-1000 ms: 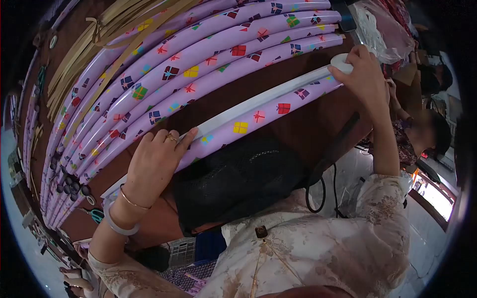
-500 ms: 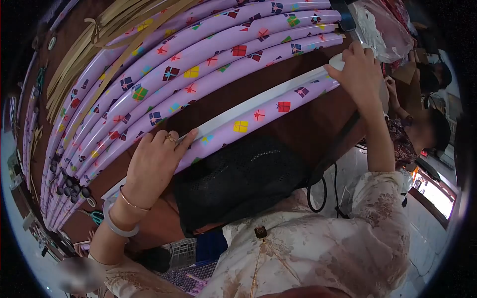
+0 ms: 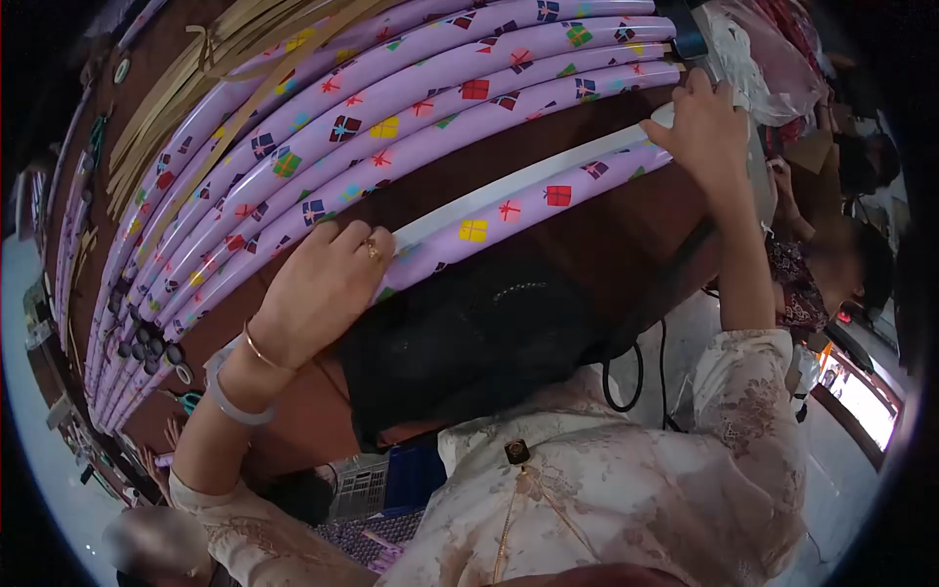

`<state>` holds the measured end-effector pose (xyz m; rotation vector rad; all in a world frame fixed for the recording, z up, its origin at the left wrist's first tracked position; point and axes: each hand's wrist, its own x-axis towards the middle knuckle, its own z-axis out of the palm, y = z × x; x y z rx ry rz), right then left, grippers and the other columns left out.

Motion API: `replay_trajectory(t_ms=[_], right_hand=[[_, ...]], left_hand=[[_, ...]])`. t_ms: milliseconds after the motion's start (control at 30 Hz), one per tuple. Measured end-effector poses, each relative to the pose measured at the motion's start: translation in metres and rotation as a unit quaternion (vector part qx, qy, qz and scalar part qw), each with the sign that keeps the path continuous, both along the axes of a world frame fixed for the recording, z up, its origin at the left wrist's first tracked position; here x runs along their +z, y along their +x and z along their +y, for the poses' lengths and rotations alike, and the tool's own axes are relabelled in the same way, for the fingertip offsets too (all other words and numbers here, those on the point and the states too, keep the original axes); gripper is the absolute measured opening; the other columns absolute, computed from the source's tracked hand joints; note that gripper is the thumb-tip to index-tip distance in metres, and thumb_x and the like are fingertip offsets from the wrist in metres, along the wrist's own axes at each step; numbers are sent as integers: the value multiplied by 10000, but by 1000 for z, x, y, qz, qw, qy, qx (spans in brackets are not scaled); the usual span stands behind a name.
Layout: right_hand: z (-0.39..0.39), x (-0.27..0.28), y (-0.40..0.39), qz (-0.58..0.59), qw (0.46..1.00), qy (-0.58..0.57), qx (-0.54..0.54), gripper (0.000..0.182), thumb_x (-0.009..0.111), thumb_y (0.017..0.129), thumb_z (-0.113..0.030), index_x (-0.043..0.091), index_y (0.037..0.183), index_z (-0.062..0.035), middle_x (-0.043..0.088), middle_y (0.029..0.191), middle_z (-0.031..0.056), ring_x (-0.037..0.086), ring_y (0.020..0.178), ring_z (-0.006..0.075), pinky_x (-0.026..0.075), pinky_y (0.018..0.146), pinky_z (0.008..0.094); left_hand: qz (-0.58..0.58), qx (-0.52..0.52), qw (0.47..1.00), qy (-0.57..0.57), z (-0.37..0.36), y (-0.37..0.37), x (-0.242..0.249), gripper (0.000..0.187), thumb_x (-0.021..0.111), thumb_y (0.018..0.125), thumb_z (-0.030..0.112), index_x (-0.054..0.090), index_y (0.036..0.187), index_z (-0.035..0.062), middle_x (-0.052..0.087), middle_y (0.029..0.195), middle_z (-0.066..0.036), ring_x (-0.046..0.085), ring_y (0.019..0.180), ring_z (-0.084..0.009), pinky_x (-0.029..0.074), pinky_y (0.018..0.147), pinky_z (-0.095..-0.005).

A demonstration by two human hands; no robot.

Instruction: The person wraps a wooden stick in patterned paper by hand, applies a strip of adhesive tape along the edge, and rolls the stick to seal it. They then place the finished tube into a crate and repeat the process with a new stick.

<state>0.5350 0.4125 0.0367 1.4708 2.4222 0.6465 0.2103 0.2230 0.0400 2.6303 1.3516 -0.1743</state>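
Observation:
A purple roll of wrapping paper [image 3: 528,207] printed with colourful gift boxes lies slantwise across the table before me. Along its far side runs a white strip [image 3: 479,207], perhaps the paper's loose edge. My left hand [image 3: 328,279], wearing a ring and bangles, is curled over the left part of the roll; its fingertips are partly hidden. At the far right end, my right hand [image 3: 699,127] has its fingers bent over the roll's end and a pale rounded thing [image 3: 665,115], whose kind I cannot make out.
Several matching wrapping paper rolls [image 3: 391,127] lie side by side beyond my hands. Tan strips [image 3: 176,117] rest over them at upper left. A black cloth [image 3: 469,342] hangs at the near edge. Clear plastic bags [image 3: 753,68] sit at upper right; other people are on both sides.
My left hand has shifted slightly up and right along the roll, and its fingers are more curled. My right hand stays at the roll's far end. The view has tilted slightly.

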Motion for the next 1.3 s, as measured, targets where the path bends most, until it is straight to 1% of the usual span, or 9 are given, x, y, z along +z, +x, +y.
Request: replay_trajectory(t_ms=[100, 267, 333, 567, 733, 833, 900, 1233, 1300], right_hand=[[6, -9, 6, 25, 1000, 7, 4, 375, 733, 616, -387, 665, 744, -41, 514, 1014, 48, 480, 951, 280, 480, 576, 432], [-1, -8, 4, 53, 998, 19, 26, 357, 729, 632, -369, 662, 746, -37, 511, 1013, 49, 483, 943, 281, 478, 608, 443], [-2, -7, 4, 52, 998, 24, 18, 350, 726, 637, -363, 663, 748, -37, 510, 1012, 50, 482, 945, 281, 477, 620, 441], [-1, -8, 4, 67, 998, 5, 4, 331, 726, 635, -351, 668, 756, -48, 513, 1016, 53, 481, 949, 283, 466, 638, 439], [-4, -6, -6, 36, 999, -2, -12, 349, 729, 623, -344, 659, 773, -36, 500, 1054, 37, 480, 951, 268, 474, 625, 428], [-5, 1, -9, 18, 1000, -7, -19, 362, 733, 615, -339, 653, 783, -28, 491, 1079, 25, 478, 952, 259, 481, 615, 420], [-4, 2, -10, 8, 999, -20, -33, 362, 730, 619, -342, 653, 784, -29, 490, 1081, 21, 478, 951, 254, 481, 610, 418], [0, -7, 0, 2, 1000, 15, -6, 390, 717, 644, -372, 644, 819, -30, 488, 1121, 21, 484, 969, 251, 500, 613, 420], [2, -11, 5, 71, 997, 4, 5, 336, 719, 642, -352, 666, 773, -47, 512, 1020, 54, 479, 964, 285, 467, 643, 446]], left_hand=[[9, -59, 996, 68, 11, 3, -4, 193, 515, 741, 105, 550, 915, 30, 515, 867, -37, 497, 797, -152, 406, 680, -277], [30, -106, 990, 90, 39, 19, 4, 143, 521, 735, 117, 573, 850, 51, 517, 844, -14, 502, 803, -147, 402, 674, -261], [-5, -138, 986, 88, 51, 29, 3, 280, 527, 722, 115, 583, 993, 66, 503, 910, -23, 496, 871, -162, 408, 722, -277], [-80, -138, 971, 179, 103, 95, -22, 294, 527, 739, 116, 580, 1026, 77, 518, 996, -17, 505, 933, -161, 418, 785, -280], [-114, -171, 967, 151, 115, 96, -30, 269, 531, 744, 119, 607, 1002, 131, 512, 1017, -8, 502, 940, -159, 412, 794, -287], [-90, -164, 973, 136, 107, 84, -24, 220, 536, 743, 123, 635, 939, 140, 521, 995, -7, 502, 938, -168, 405, 794, -297], [-139, -145, 975, 93, 99, 71, -23, 182, 552, 732, 128, 650, 886, 121, 537, 970, -9, 508, 944, -175, 398, 789, -303], [-154, -40, 986, 56, 34, 8, -19, 202, 577, 669, 91, 659, 851, 123, 581, 912, 8, 524, 936, -179, 398, 775, -314], [-163, -33, 984, 62, 23, -3, -18, 204, 557, 663, 111, 659, 839, 124, 563, 915, 15, 514, 931, -177, 391, 773, -303]])
